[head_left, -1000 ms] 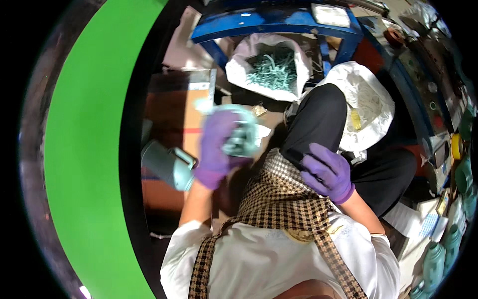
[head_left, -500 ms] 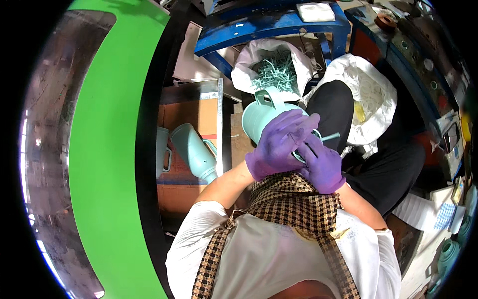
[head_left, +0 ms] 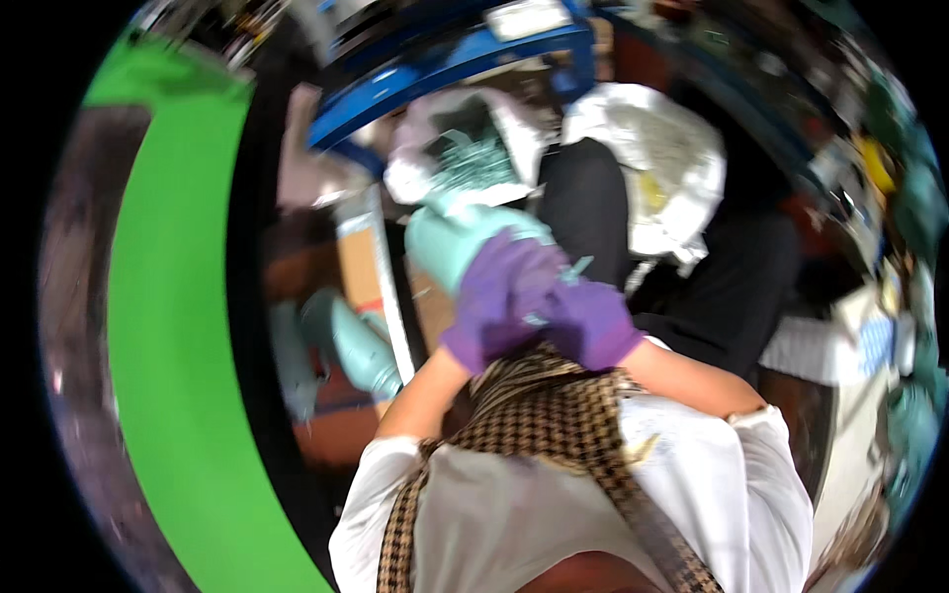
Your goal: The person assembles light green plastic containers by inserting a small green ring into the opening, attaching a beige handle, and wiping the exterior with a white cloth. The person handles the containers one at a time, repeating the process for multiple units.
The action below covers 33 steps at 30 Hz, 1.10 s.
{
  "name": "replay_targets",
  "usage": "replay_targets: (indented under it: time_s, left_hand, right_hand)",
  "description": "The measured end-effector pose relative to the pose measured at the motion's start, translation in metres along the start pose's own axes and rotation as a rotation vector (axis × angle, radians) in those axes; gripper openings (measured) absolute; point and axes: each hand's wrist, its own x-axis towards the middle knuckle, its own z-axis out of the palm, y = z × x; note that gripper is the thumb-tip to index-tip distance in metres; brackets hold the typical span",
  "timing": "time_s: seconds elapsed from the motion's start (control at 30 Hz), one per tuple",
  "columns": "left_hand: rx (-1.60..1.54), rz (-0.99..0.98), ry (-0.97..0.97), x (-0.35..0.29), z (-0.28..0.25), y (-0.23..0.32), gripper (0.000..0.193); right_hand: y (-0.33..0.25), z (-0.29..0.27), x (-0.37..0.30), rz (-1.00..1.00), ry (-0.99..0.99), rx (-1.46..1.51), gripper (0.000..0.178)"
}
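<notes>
A pale teal plastic jug [head_left: 450, 242] with a loop handle lies tilted in front of my lap, its wide end pointing away to the left. My purple-gloved left hand [head_left: 502, 296] is closed around its near end. Pressed against that hand is my right hand [head_left: 596, 321], also gloved in purple, with its fingers curled in. Between the two hands a thin teal strip [head_left: 576, 269] sticks out. Motion blur and the overlapping gloves hide the jug's near end and whatever the right fingers hold.
Beyond the jug, a white sack [head_left: 410, 163] holds teal plastic scraps, beside another white sack [head_left: 697, 168]. More teal jugs [head_left: 351, 341] lie in a cardboard-lined box on the left, near a green machine panel [head_left: 173, 326]. A blue bench [head_left: 445, 74] stands at the back.
The whole view has swung, shifting the scene leftward and blurring it. Both hands still hold together at the jug's near end, and the right hand sits closer against the left.
</notes>
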Motion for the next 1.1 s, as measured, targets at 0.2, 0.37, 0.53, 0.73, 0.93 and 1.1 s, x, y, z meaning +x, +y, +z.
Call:
replay_targets:
  time_s: [0.2, 0.37, 0.53, 0.73, 0.93, 1.1]
  left_hand:
    - [0.313, -0.205, -0.278, 0.036, -0.039, 0.026, 0.070]
    - [-0.021, -0.250, -0.170, -0.019, -0.046, -0.022, 0.065]
    - [0.088, -0.299, 0.110, -0.019, -0.043, -0.022, 0.068]
    - [0.135, -0.266, 0.094, -0.010, -0.036, -0.027, 0.067]
    - [0.220, -0.341, 0.195, -0.005, -0.026, -0.028, 0.066]
    - [0.210, -0.277, 0.263, -0.007, -0.020, -0.026, 0.066]
  right_hand:
    - [-0.006, -0.032, 0.000, -0.169, 0.049, 0.039, 0.043]
    - [0.033, -0.093, 0.016, -0.112, 0.283, 0.403, 0.021]
    - [0.238, -0.052, 0.067, 0.634, 0.135, -0.155, 0.045]
    - [0.320, 0.054, 0.066, 0.886, -0.364, -0.481, 0.049]
    - [0.324, 0.017, 0.070, 0.397, -0.232, -0.799, 0.047]
    - [0.164, -0.102, 0.084, 0.409, -0.083, -0.301, 0.041]
